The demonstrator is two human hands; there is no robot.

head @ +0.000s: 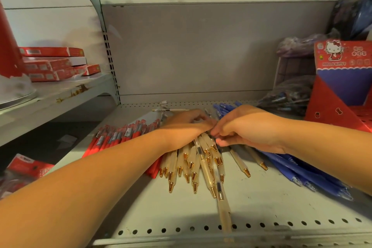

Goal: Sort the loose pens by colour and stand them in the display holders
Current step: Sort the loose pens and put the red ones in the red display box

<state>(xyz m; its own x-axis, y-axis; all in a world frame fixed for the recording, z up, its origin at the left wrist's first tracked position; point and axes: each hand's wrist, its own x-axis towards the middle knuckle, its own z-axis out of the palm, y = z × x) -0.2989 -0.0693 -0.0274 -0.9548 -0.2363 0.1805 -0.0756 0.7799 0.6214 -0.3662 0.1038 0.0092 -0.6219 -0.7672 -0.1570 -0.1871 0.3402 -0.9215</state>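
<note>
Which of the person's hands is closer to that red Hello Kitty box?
Right. The right hand is over the cream pens, left of the Hello Kitty box. The left hand lies further left, next to the red pens.

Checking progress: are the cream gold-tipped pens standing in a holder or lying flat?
Lying flat: the cream pens fan out on the shelf, gold tips toward the camera.

Tops of cream pens [207, 171] unseen beneath left hand [181, 129], right hand [247, 127]
</note>
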